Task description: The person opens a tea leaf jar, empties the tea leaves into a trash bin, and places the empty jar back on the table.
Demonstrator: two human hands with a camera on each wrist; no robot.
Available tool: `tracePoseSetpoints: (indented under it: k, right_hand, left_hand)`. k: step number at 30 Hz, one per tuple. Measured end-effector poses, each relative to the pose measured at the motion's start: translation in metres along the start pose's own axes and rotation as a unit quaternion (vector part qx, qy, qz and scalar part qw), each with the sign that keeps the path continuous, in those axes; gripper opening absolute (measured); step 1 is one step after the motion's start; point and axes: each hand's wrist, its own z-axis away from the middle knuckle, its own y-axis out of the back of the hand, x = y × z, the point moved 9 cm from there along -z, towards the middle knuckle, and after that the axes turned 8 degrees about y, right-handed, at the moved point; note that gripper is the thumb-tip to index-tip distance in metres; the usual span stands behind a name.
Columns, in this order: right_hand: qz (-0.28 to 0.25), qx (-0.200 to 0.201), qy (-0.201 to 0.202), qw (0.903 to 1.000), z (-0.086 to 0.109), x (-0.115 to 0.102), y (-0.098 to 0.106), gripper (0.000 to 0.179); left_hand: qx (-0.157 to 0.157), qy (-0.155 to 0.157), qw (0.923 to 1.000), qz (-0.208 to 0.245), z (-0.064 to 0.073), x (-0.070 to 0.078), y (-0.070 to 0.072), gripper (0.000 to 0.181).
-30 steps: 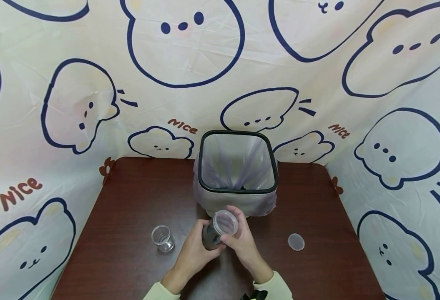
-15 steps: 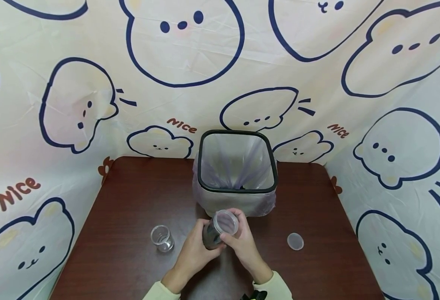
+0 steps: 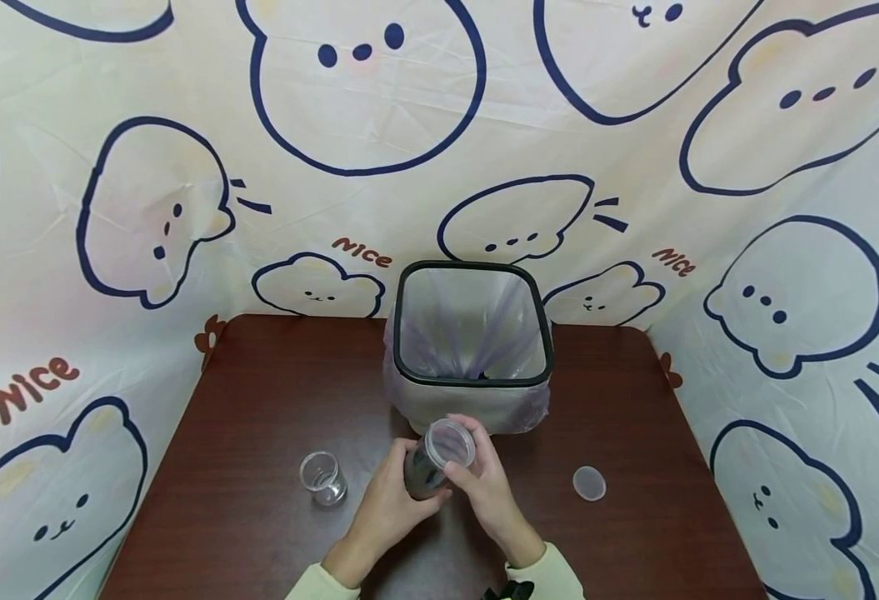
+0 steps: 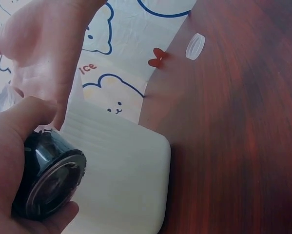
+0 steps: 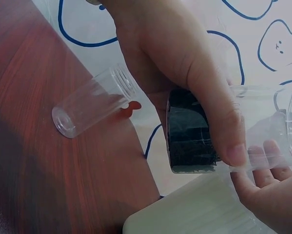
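Observation:
Both hands hold a clear plastic jar [image 3: 433, 458] in front of the bin, its mouth tilted up toward the head camera. Dark material [image 5: 189, 131] fills its bottom part; I cannot tell what it is. My left hand [image 3: 388, 492] grips the lower body, with the thumb across it in the right wrist view. Higher up, my right hand [image 3: 490, 492] holds the jar near its rim, thumb on the near side and fingers on the far side. Whether a cap covers the mouth cannot be made out.
A second clear jar [image 3: 324, 478] stands uncapped on the dark wood table [image 3: 274, 392], left of the hands. To their right lies a round translucent lid [image 3: 589, 483]. Directly behind the hands is a bag-lined bin [image 3: 469, 408] with a dark rim. A printed cloth [image 3: 184, 350] hangs around the table.
My right thumb has shifted slightly up along the jar's rim. The jar and left hand have stayed nearly in place.

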Motion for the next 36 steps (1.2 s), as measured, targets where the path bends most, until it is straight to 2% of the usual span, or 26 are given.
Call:
tracePoseSetpoints:
  k: [10,16,22,30,36]
  right_hand:
    - [-0.048,-0.005,0.005,0.9988,-0.0009,0.0029,-0.0041,0.083]
    - [-0.034,0.01,0.011,0.9993,-0.0007,0.0012,-0.0034,0.071]
    - [-0.028,0.005,0.007,0.9996,0.0007,0.0012,-0.0034,0.058]
    - [0.004,-0.003,-0.006,1.0,0.0011,0.0053,-0.0011,0.063]
    - [-0.018,-0.007,0.0,0.9998,0.0006,0.006,-0.0013,0.078]
  left_hand:
    - [-0.007,0.007,0.9999,-0.002,-0.0002,-0.0014,-0.0007,0.065]
    - [-0.01,0.007,0.9999,-0.002,0.0001,-0.0007,-0.0007,0.065]
    - [-0.008,0.005,1.0,-0.003,0.0003,0.0,-0.0003,0.065]
    - [-0.001,-0.006,1.0,-0.005,0.0012,0.0006,0.0003,0.065]
    - [-0.004,0.0,1.0,-0.005,0.0013,-0.0005,-0.0001,0.064]
